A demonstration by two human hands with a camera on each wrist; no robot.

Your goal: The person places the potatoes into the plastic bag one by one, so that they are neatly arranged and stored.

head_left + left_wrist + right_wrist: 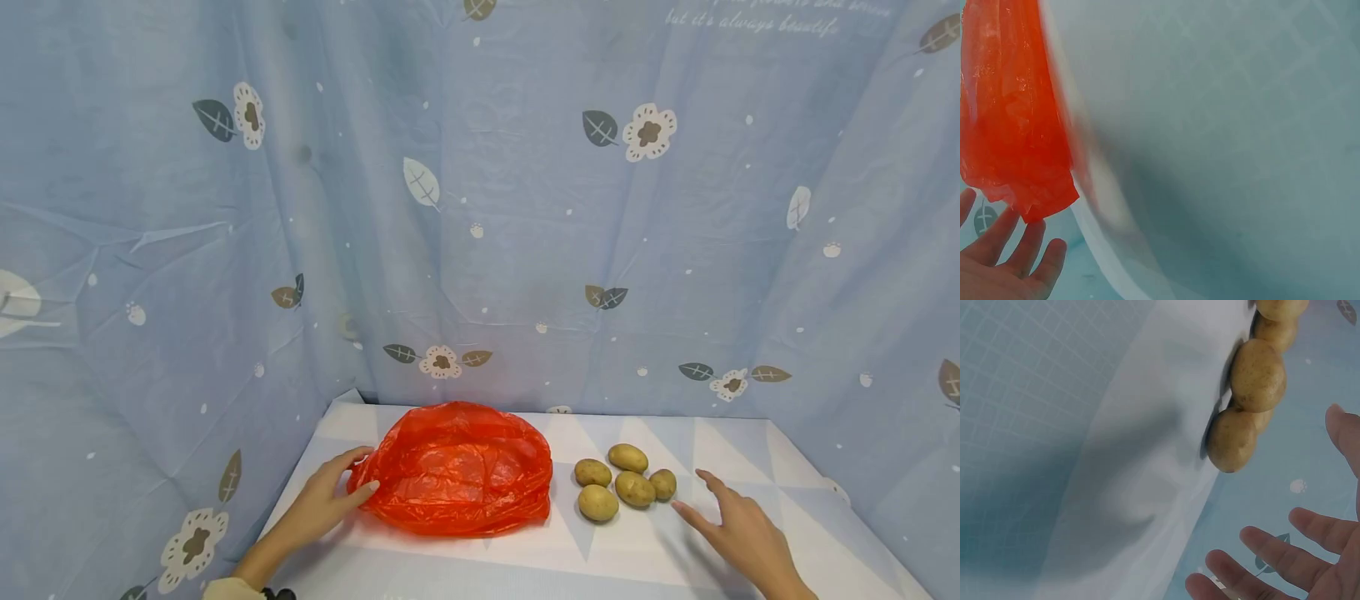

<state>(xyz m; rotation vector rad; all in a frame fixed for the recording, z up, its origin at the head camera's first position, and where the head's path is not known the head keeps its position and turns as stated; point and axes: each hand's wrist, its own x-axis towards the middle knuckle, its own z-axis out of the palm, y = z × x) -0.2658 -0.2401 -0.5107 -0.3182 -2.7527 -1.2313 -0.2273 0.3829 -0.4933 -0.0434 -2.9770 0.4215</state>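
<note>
A red plastic bag lies spread on the table with its mouth wide and its film crumpled. At its left edge is my left hand, thumb and fingers apart; in the left wrist view the fingertips are right at the bag's lower corner. To the right of the bag, several potatoes sit in a loose cluster. My right hand hovers beside them on the right, holding nothing. Its fingers are spread in the right wrist view, below and to the right of the nearest potato.
The table has a pale cover with a triangle pattern. Blue curtains printed with leaves and flowers enclose it at the back and on both sides. Shadows of the hands fall on the cover.
</note>
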